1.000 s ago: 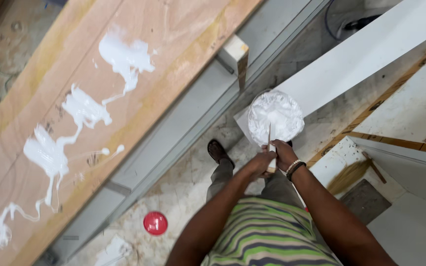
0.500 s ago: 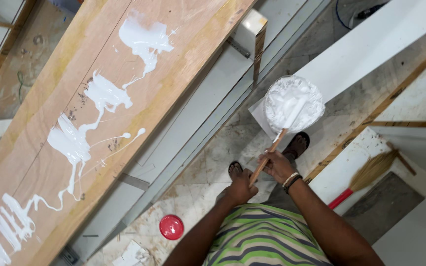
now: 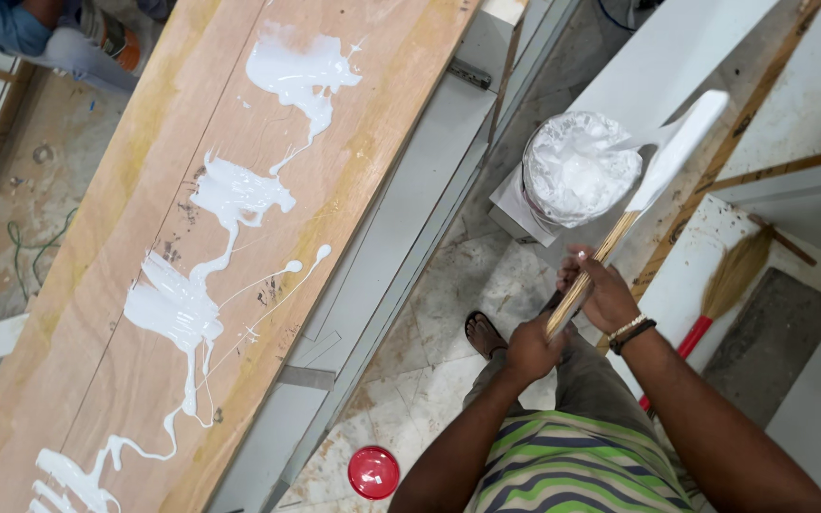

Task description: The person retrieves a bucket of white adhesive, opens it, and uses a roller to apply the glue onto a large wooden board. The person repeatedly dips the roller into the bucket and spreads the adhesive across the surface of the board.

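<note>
Both my hands grip one wooden stick [image 3: 593,269] whose far end is thickly coated in white glue [image 3: 678,147]. My left hand [image 3: 530,349] holds the lower end, my right hand [image 3: 601,289] with a wristband holds it a little higher. The coated end is lifted just past the rim of a round bucket [image 3: 577,171] full of white glue on the floor. To the left lies a long plywood board [image 3: 106,247] with several pools and trails of white glue [image 3: 225,195] poured along it.
A red round lid [image 3: 373,471] lies on the tiled floor by my feet. White panels [image 3: 677,52] lean beside the bucket, and a broom with a red handle [image 3: 724,285] lies at right. Another person's leg [image 3: 59,38] shows at the top left.
The stick has come up out of the bucket and swung right, its end loaded with glue. The view has shifted, so the board shows more of its glue trails.
</note>
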